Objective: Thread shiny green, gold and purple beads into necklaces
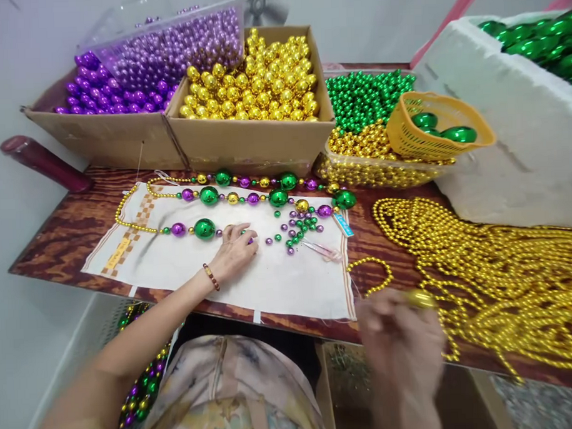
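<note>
My left hand [234, 249] rests on a white cloth [213, 267] with its fingers pinched on the end of a bead strand [206, 228] of green, purple and gold balls. Another strand [266, 189] lies in loops across the cloth's far side. Loose small purple and green beads [298, 230] are scattered just right of that hand. My right hand [403, 345] is smeared by motion at the table's near edge; a gold bead [419, 299] shows at its fingertips, close to a heap of gold bead strings [494, 276].
Cardboard boxes of purple balls [103, 89] and gold balls [257, 78] stand at the back. Small green beads [364, 96] and gold ones fill a clear tray. A yellow basket [433, 131] holds green balls. A white foam box [507, 106] stands right. Finished strands [142, 382] hang below left.
</note>
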The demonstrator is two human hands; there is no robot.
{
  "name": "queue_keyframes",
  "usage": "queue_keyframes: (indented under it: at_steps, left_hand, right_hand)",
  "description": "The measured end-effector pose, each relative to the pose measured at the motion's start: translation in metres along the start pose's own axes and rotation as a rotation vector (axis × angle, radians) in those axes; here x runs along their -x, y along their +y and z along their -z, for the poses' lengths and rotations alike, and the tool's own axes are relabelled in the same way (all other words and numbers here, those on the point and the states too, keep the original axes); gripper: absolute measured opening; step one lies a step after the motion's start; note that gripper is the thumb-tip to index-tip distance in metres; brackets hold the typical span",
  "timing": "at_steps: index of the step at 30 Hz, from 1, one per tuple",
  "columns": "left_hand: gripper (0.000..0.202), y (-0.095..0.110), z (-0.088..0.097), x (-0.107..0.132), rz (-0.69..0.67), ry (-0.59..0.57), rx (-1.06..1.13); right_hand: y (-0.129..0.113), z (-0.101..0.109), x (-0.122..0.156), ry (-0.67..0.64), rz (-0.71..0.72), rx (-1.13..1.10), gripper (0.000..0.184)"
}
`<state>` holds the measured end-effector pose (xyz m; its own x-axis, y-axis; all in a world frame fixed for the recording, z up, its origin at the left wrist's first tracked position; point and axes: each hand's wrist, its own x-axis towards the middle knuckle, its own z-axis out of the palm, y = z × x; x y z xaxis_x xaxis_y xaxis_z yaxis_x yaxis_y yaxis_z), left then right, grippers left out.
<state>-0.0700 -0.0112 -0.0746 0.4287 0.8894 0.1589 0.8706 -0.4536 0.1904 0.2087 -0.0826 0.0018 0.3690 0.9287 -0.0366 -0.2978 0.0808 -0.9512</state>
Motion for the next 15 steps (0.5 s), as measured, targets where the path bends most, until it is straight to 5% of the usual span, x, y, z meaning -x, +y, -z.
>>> queue_keyframes:
  at_steps: [3,7,15]
  left_hand:
    - [0.012,-0.001,0.004,0.008,-0.056,-0.007,0.016]
    - [0.009,0.004,0.005,0.02,-0.088,0.019,0.055]
    - [0.018,0.019,0.012,0.037,0.174,0.294,0.354]
  right_hand:
    - [0.044,-0.027,0.009,-0.157,-0.21,-0.001,0.016]
    - [0.088,-0.032,0.028,-0.316,-0.341,0.071,0.018]
    - [0.103,-0.029,0.036,-0.294,-0.427,0.175,0.026]
